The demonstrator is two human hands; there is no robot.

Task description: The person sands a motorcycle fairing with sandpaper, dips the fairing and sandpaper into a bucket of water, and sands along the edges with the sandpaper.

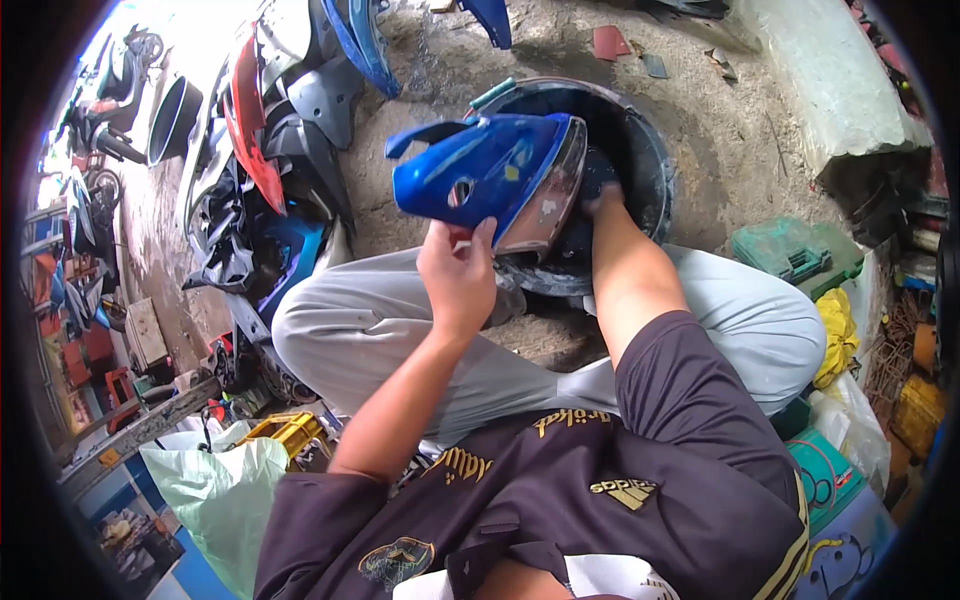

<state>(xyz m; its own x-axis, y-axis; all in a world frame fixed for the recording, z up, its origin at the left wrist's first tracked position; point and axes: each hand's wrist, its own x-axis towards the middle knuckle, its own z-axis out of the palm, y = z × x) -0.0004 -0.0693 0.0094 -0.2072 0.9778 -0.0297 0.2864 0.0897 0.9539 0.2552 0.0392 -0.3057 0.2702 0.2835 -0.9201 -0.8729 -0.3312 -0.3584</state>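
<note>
A glossy blue plastic panel (480, 170) with a round hole and a worn, pinkish lower edge lies tilted over the left part of a black tub (655, 160). My left hand (458, 268) grips the panel's near edge, thumb and fingers pressed on it. Deep in the tub, on its right side, is my right hand (600, 195); its fingers are hidden in the dark interior, and I cannot make out what they touch. A teal strip (492, 93) rests on the tub's far rim.
Red, black and grey panels (258, 130) are piled at the left. Blue panels (360, 45) lie beyond the tub. At the right are a green case (785, 250), a yellow cloth (838, 335) and a concrete block (820, 80). A yellow crate (285, 432) stands lower left.
</note>
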